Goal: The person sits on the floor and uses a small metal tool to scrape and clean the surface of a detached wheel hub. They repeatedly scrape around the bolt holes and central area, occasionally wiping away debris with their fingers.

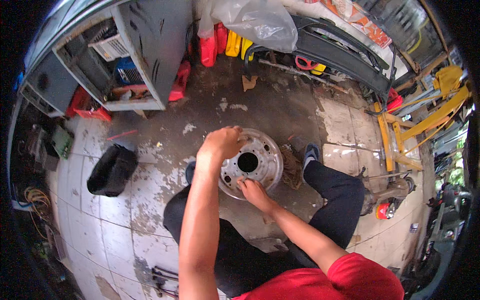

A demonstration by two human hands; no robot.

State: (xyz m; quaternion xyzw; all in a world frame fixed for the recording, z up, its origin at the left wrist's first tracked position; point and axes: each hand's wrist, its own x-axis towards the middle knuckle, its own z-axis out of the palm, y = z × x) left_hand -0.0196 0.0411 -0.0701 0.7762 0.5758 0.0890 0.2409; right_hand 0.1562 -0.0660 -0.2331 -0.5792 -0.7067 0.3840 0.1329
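A bare steel wheel rim (272, 162), grey and worn, lies on the floor between my legs, its face up with a round hole in the centre and smaller holes about it. My left hand (223, 142) is closed over the rim's upper left edge, its fingertips partly hidden by the hand itself. On the near part of the wheel's face, just below the centre hole, my right hand (255, 194) rests with curled fingers. Whatever those fingers pinch, if anything, is too small to make out.
Left of me stands a black open bag (112, 170). Beyond it is a grey metal cabinet (155, 55) holding crates. A yellow metal frame (392, 137) stands at the right, near a red can (384, 211). Dark panels (340, 45) lean at the back.
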